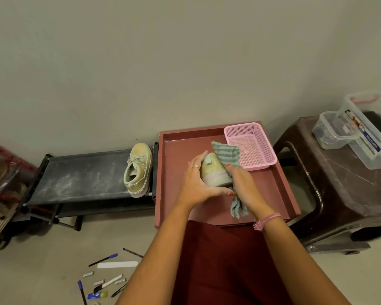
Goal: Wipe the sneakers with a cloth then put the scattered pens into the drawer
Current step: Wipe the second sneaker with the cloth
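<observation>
One sneaker is held over the red drawer, steadied by the left hand cupped round its side, presumably so it stays put under rubbing. The striped cloth is gripped in the right hand and pressed against the shoe, its tail hanging by the wrist. The second sneaker is parked on a dusty black rack just beside the drawer, likely awaiting its turn. A pink basket is set in the drawer's far corner. The pens are scattered on the floor, untouched. A plain wall is behind; a brown stool with clear boxes stands at the right.
</observation>
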`<state>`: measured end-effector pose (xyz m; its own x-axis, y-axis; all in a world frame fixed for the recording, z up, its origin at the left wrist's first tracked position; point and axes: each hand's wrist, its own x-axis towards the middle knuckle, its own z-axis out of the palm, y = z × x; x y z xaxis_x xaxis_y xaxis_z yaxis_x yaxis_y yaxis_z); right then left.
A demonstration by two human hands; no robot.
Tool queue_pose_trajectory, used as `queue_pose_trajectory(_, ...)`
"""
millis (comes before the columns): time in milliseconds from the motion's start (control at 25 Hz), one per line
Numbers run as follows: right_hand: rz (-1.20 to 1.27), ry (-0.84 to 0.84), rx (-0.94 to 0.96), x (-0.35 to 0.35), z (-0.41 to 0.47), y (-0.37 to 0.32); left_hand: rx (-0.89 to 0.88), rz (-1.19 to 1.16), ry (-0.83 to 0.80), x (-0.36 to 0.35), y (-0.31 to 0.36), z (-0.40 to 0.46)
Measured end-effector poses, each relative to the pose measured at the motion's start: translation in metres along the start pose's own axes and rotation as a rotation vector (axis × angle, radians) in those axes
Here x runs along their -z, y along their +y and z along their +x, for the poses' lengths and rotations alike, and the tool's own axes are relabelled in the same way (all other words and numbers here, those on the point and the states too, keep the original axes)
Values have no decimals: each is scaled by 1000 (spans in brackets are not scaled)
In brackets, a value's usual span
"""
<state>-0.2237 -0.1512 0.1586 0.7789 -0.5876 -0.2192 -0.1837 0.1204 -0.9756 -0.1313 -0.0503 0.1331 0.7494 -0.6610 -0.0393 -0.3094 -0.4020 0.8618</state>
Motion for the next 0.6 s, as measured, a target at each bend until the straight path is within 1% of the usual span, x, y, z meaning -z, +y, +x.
queue_pose_trajectory(40, -211, -15, 109, -4, -1, -1, 24, -34, 8, -2, 1, 2)
queue_pose_trajectory(120, -764, -111, 401, -8, -6, 8, 99, -116, 6, -2, 5, 2)
queue_pose_trajectory(160, -922, -151, 524, -5, -4, 15, 116, -172, -7, -2, 5, 2)
queue_pose_trajectory(200, -995, -183, 590, 0, -2, 20, 83, -227, -9, -3, 3, 2)
queue_pose_trajectory(240, -987, -196, 612, 7, 3, 22, 40, -258, -13, -6, 0, 1)
queue_pose_trajectory(280, -915, -199, 605, 13, 6, 19, 29, -264, -14, -9, -2, 2)
queue_pose_trajectory(320, -801, -202, 559, 17, 10, 18, 39, -262, -6, -11, 1, 3)
queue_pose_trajectory(360, -650, -194, 476, 17, 11, 13, 42, -233, 25, -13, 1, 5)
queue_pose_trajectory(400, -465, -159, 347, 16, 12, 11, 34, -190, 44, -14, 3, 6)
queue_pose_trajectory(440, -282, -105, 221, 14, 14, 10, 18, -156, 49, -15, 0, 8)
queue_pose_trajectory(480, -157, -22, 111, 11, 16, 8, 3, -145, 30, -16, -1, 8)
queue_pose_trajectory(520, -94, 52, 12, 11, 17, 8, -9, -132, 9, -17, -3, 6)
queue_pose_trajectory(560, -82, 95, -52, 12, 16, 8, -11, -116, -8, -18, -4, 5)
queue_pose_trajectory(600, -110, 103, -68, 14, 13, 7, -18, -108, -16, -19, -2, 3)
